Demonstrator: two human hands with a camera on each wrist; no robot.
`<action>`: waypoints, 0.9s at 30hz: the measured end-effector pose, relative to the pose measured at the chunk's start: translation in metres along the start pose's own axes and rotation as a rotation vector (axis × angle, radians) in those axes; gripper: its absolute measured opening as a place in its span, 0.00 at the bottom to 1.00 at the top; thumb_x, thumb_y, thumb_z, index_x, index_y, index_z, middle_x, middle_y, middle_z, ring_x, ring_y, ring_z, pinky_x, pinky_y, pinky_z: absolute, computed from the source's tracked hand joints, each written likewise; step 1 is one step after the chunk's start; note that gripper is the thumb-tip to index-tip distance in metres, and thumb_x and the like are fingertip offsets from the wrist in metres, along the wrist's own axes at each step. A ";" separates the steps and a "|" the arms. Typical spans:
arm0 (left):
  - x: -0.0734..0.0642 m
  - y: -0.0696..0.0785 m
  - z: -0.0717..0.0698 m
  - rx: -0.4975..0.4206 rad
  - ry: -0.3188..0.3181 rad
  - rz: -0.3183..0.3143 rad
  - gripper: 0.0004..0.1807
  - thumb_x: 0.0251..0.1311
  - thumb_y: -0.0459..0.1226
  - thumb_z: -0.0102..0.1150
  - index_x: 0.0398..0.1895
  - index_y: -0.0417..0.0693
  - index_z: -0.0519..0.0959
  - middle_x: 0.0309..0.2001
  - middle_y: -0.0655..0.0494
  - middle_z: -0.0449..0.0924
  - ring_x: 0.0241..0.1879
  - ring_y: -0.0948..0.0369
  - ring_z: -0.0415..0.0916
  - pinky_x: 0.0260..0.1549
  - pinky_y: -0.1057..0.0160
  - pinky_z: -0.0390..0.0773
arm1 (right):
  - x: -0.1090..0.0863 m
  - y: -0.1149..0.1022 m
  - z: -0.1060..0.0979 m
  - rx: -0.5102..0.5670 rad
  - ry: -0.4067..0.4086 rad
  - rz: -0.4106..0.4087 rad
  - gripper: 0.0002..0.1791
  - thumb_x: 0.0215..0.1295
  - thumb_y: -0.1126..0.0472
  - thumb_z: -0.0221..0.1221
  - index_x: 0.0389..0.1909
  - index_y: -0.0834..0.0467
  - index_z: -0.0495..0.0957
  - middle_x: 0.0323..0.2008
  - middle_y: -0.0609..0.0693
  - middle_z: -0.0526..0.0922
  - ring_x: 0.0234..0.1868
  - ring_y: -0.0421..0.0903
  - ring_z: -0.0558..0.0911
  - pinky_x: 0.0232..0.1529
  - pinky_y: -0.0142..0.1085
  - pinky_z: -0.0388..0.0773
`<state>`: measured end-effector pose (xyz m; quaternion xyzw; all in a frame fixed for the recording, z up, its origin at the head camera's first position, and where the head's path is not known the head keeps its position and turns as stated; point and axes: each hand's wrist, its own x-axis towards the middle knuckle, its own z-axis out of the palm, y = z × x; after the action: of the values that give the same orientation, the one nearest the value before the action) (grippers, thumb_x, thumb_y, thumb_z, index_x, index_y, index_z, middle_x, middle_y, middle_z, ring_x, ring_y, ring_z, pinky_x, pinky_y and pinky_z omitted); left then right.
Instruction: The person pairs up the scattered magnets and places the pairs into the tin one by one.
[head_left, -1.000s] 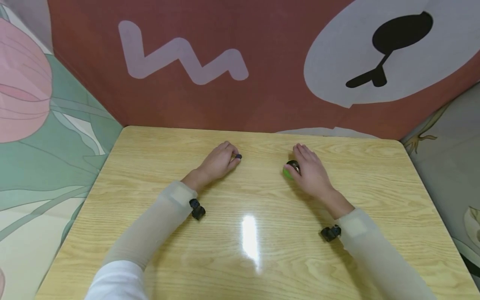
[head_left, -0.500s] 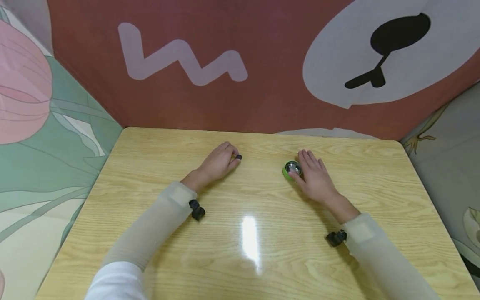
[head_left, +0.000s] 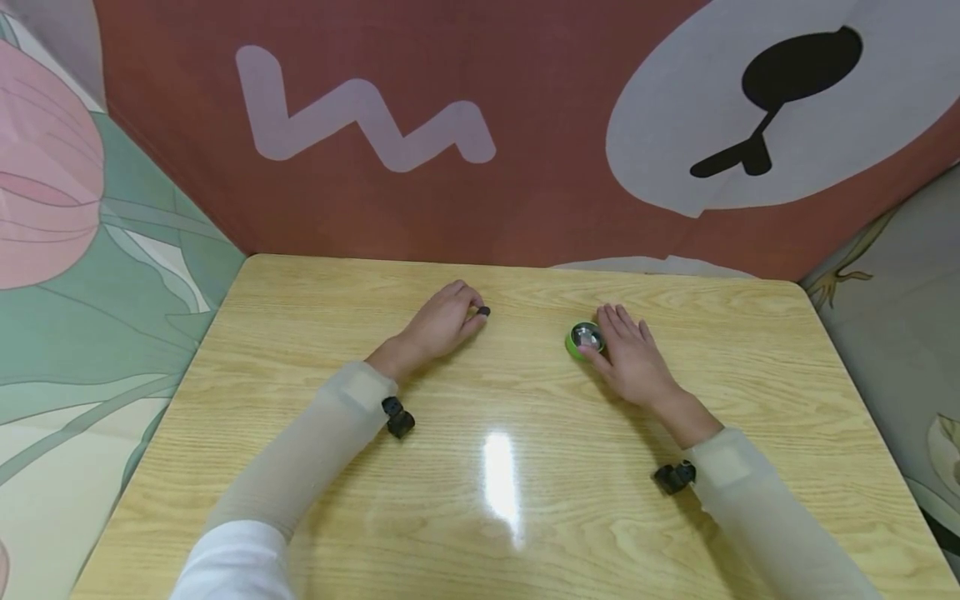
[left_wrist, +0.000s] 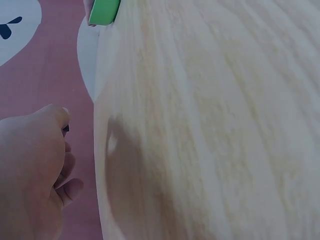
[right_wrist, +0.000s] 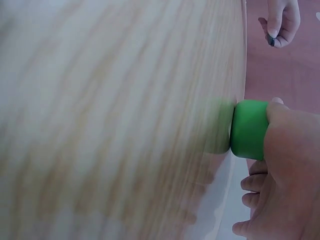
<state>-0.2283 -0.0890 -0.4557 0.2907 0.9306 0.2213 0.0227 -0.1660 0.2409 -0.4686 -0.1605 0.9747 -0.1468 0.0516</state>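
Observation:
My left hand [head_left: 442,321] pinches a small black piece [head_left: 483,311] between thumb and fingertips, above the far part of the table; its kind is too small to tell. In the right wrist view the same piece [right_wrist: 271,40] shows as a dark, short bit at the fingertips. To the right stands a small round green cup [right_wrist: 249,129] with a shiny, metal-looking inside. My right hand [head_left: 637,362] lies against the cup's right side, its fingers straight and its thumb at the near rim. The cup's underside is hidden.
The light wood-grain table [head_left: 525,400] carries a bright glare patch. A printed reddish cloth wall [head_left: 540,183] rises right behind its far edge, with patterned cloth on both sides. Small black cameras [head_left: 400,417] sit at both wrists.
My right hand has drawn back a little toward the right and near side, uncovering the cup's shiny inside. My left hand has shifted slightly right with the black piece.

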 end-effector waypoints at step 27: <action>0.041 0.052 -0.017 0.080 -0.002 0.125 0.16 0.75 0.43 0.55 0.54 0.40 0.78 0.50 0.49 0.77 0.50 0.57 0.72 0.53 0.61 0.73 | 0.001 -0.002 -0.002 -0.003 -0.025 0.008 0.46 0.80 0.39 0.46 0.78 0.72 0.47 0.77 0.70 0.48 0.79 0.66 0.45 0.73 0.68 0.41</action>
<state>-0.2379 -0.0350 -0.4148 0.3490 0.9188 0.1844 -0.0018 -0.1664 0.2397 -0.4662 -0.1583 0.9749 -0.1428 0.0643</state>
